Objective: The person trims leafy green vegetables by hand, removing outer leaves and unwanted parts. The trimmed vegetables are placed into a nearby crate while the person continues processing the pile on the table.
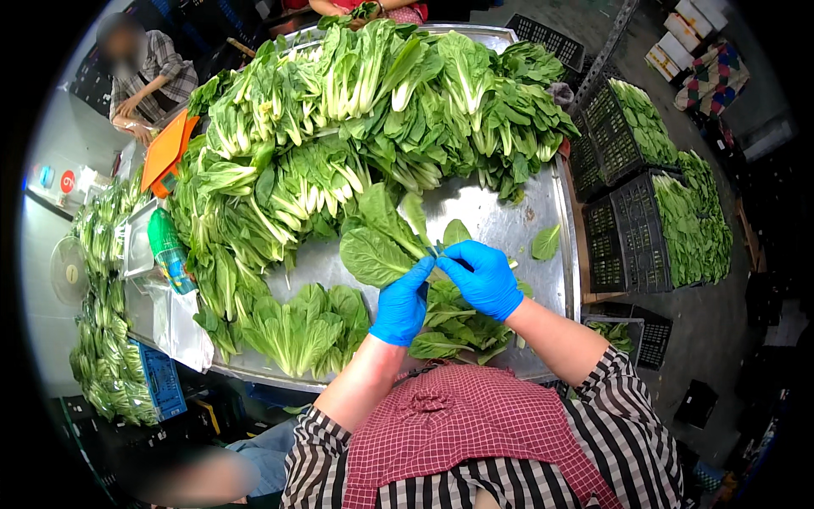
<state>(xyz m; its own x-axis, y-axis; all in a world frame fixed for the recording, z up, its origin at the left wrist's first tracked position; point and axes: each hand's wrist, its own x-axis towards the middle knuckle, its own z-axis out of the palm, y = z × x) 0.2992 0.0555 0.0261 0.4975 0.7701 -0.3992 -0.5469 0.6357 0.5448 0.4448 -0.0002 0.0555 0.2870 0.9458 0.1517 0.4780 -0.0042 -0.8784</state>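
Both my hands wear blue gloves and meet over the metal table [543, 280]. My left hand [402, 304] is closed on the stem end of a leafy green [377, 242], whose broad leaves point away to the upper left. My right hand [482, 280] pinches at the same stem end, its fingertips touching the left ones. What exactly lies between the right fingertips is too small to make out. Under my hands lie loose greens [445, 322], and to their left a laid-out bunch [301, 331]. A single leaf [546, 243] lies to the right.
A high pile of pale-stemmed greens [339, 93] curves along the table's far and left sides. An orange scale [167, 153] and a green-netted pack [170, 246] stand at left. Black crates [623, 229] of greens stack at right. Other people work at far left and across the table.
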